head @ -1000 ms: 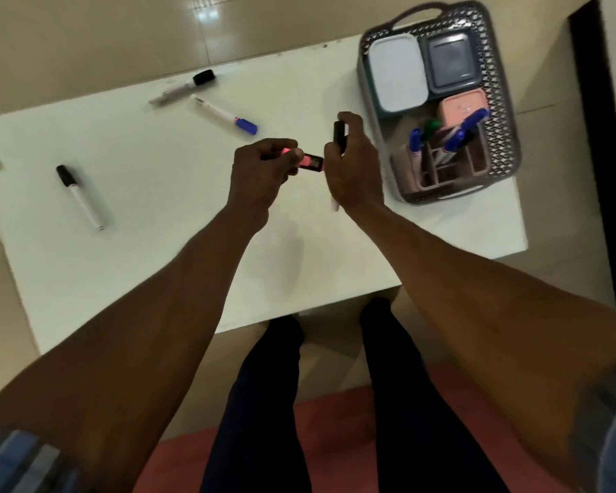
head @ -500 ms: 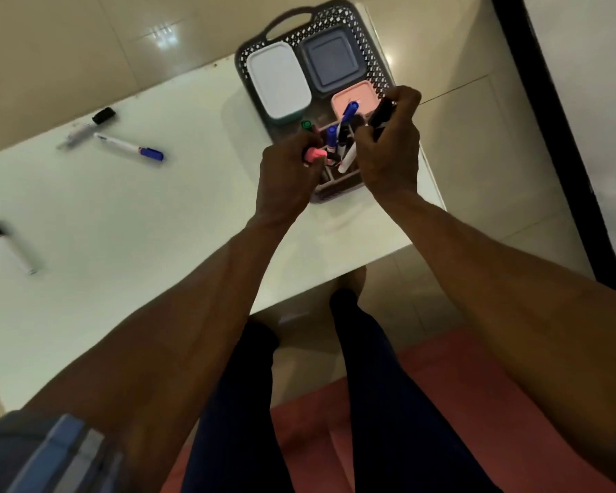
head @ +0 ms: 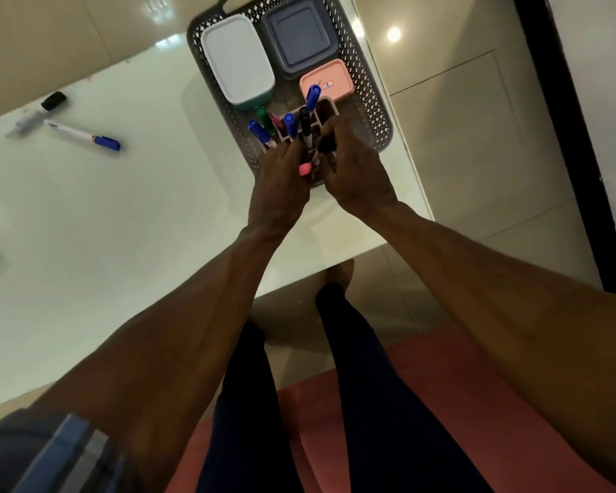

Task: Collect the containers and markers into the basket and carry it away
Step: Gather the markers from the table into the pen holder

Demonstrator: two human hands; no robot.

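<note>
Our left hand (head: 281, 186) pinches a pink marker (head: 304, 169); our right hand (head: 352, 172) grips a black marker (head: 306, 131), upright, both above the basket (head: 374, 112) at twelve o'clock. Loose blue marker (head: 82, 135) lies lengthwise at ten o'clock, nearer our left.

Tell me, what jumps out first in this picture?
Two bare hands, the left hand and right hand, meet over the near end of a dark perforated basket at the white table's right end, slotting markers into a holder. Three lidded containers fill the basket's far half, and a blue-capped marker lies loose at far left.
</note>
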